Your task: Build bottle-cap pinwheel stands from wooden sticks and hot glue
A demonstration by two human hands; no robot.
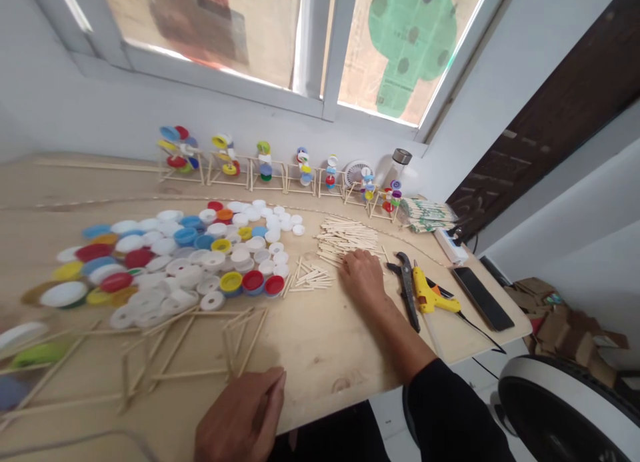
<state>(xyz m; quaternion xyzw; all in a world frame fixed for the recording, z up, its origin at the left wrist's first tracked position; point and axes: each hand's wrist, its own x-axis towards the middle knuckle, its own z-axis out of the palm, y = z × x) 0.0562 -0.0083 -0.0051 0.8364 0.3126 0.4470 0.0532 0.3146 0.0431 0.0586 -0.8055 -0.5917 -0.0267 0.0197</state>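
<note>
My right hand point(363, 279) reaches onto the near edge of a pile of thin wooden sticks point(347, 235). Its fingers are bent and close together, with the fingertips hidden among the sticks. Near the front of the table is my left hand point(243, 415), its fingers loosely curled together and the thumb alongside; nothing shows in it. Just beyond that hand stands a frame of glued sticks point(195, 342). Shorter cut sticks point(313, 277) lie left of my right hand. To its right are a black-handled cutter point(409, 292) and a yellow glue gun point(430, 294).
Many coloured bottle caps point(190, 249) spread across the left. Several small cap wheels on stick frames point(265, 165) line the wall. A bundle of sticks point(429, 214), a power strip point(451, 245), a phone point(483, 297) and a bottle point(397, 169) sit at the right.
</note>
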